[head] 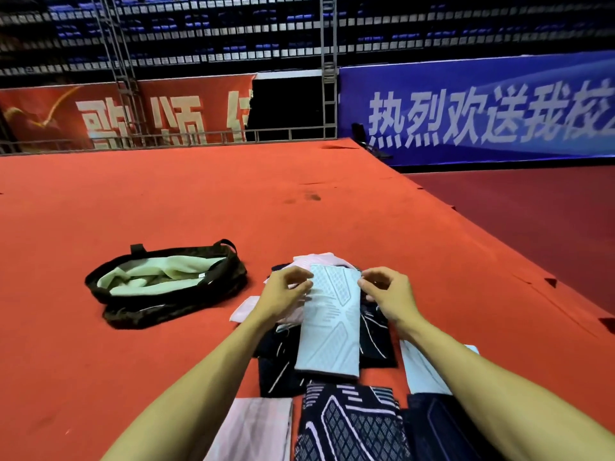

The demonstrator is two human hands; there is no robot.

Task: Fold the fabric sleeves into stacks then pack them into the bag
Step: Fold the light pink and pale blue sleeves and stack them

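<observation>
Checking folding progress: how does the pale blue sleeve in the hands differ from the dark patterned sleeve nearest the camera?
The pale blue sleeve is light with grey markings; the dark sleeve is navy with pale lines. The left hand and right hand pinch the pale blue sleeve's far end; the dark sleeve lies untouched. The pale blue sleeve rests on other sleeves; the dark sleeve lies nearer the camera. Both lie flat with geometric patterns.
</observation>
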